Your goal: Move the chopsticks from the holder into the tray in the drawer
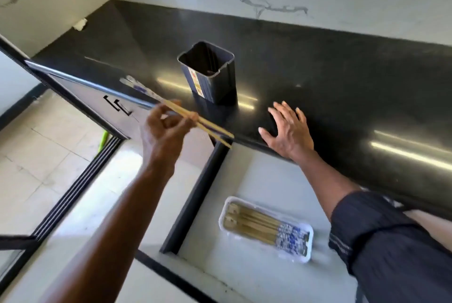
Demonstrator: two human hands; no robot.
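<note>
A pair of chopsticks (195, 120) is pinched in the left hand (166, 131) beside the holder (215, 82), the right hand (288, 131) spread flat on the desk (342, 77), and lowering into the drawer's tray (266, 229) is judged next.

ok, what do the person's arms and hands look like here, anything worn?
Both hands are bare: no gloves, rings or watch visible. The left hand comes off a bare forearm with no sleeve in frame. The right hand has a dark navy sleeve pushed up to about the elbow, ribbed or finely striped fabric, bunched in folds.
</note>
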